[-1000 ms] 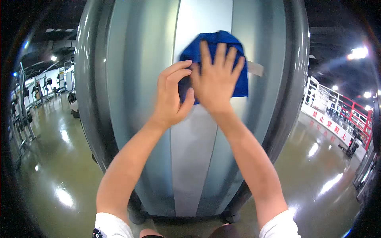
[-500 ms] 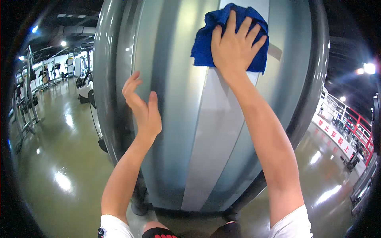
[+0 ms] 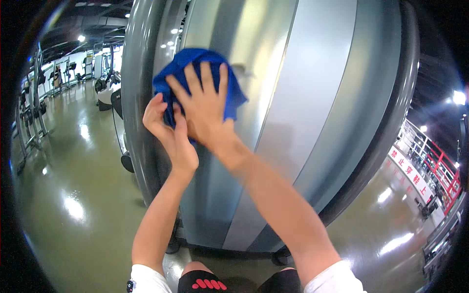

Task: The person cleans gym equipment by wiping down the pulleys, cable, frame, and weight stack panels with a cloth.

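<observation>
Spread over a blue cloth (image 3: 195,57), my right hand (image 3: 202,102) holds it flat against the shiny grey panel (image 3: 312,93) of a large machine. The cloth covers the panel's left part, close to the dark rounded frame (image 3: 139,88). My left hand (image 3: 171,132) is just below and left of the cloth, thumb and fingers apart and slightly curled, with nothing visible in it. Its fingertips overlap the cloth's lower left edge in view; I cannot tell whether they touch it. My right hand is a little blurred.
Gym machines (image 3: 36,97) line the far left, on a glossy greenish floor (image 3: 78,166). At the right are a ring with red and white ropes (image 3: 435,156) and a white sign board (image 3: 408,168) with red characters. My knees (image 3: 202,281) are close below the panel.
My right hand and the blue cloth have moved left and down across the panel, to beside my left hand. My left hand has barely moved. The view has shifted slightly.
</observation>
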Available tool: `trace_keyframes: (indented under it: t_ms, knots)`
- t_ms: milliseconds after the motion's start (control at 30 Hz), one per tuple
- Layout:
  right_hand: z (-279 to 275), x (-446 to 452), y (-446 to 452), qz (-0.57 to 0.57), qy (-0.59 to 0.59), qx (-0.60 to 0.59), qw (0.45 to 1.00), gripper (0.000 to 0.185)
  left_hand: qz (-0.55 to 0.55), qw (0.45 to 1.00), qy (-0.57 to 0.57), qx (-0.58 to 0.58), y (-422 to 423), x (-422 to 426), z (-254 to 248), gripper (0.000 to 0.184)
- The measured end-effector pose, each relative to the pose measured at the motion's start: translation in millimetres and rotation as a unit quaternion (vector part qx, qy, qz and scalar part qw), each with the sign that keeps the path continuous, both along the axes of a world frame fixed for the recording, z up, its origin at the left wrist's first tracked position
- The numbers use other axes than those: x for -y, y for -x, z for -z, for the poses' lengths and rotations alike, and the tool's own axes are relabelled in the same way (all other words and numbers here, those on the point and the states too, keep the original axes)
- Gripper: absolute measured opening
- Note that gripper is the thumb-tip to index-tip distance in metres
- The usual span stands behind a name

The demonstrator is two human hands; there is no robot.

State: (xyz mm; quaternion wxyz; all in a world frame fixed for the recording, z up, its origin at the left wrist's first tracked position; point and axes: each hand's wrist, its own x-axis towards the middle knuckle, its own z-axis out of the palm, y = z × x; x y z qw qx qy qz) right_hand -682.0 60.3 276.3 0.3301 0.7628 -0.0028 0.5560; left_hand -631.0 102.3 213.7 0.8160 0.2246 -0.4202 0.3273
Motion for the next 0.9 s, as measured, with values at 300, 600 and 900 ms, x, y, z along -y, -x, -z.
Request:
trace_keyframes:
  t_ms: [300,600,900]
  knots:
    - [101.5,28.0,70.5,-0.020,-0.080,-0.162,0.983,0.049,-0.211,0.959,-0.129,0.136,17.1,-27.7,8.5,0.030]
    - [-21.5,52.0,125.4,0.063,0.039,0.038,0.997,0.045,-0.184,0.939,-0.187,0.221,39.8,-14.9,-35.8,0.038]
    - [-41.8,48.4,119.8,0.163,-0.006,0.195,0.967,0.050,-0.326,0.892,-0.249,0.188,76.2,17.7,-24.6,0.060]
